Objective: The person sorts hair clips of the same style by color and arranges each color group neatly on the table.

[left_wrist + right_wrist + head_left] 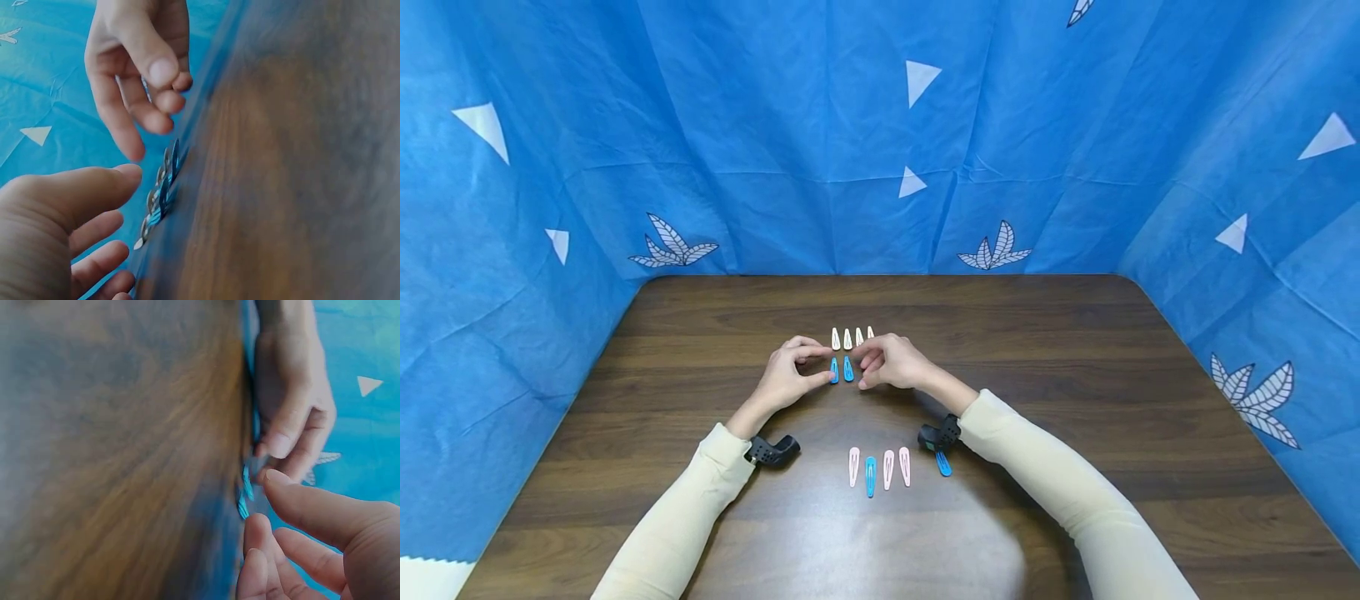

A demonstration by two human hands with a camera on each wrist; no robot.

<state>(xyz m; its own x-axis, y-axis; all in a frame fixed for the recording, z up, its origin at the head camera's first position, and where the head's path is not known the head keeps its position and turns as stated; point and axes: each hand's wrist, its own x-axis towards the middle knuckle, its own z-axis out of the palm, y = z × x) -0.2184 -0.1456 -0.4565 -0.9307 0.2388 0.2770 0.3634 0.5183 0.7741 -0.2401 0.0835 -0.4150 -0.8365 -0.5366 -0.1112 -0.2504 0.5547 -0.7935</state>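
Two blue snap hair clips stand side by side on the table, a left one [834,367] and a right one [848,369]. Just beyond them is a row of several cream hair clips [847,339]. My left hand [790,375] is at the left blue clip, thumb and forefinger spread around its two ends. On the other side, my right hand [891,364] hovers beside the right blue clip, with a gap between thumb and forefinger. Both wrist views show the fingertips apart, facing each other near the blue clips [242,506].
Nearer me lie three pink hair clips [888,469] with a blue hair clip [870,477] among them. Another blue clip [943,464] is partly hidden under the right wrist camera [940,435]. A blue patterned cloth [880,125] walls the brown wooden table [1060,375].
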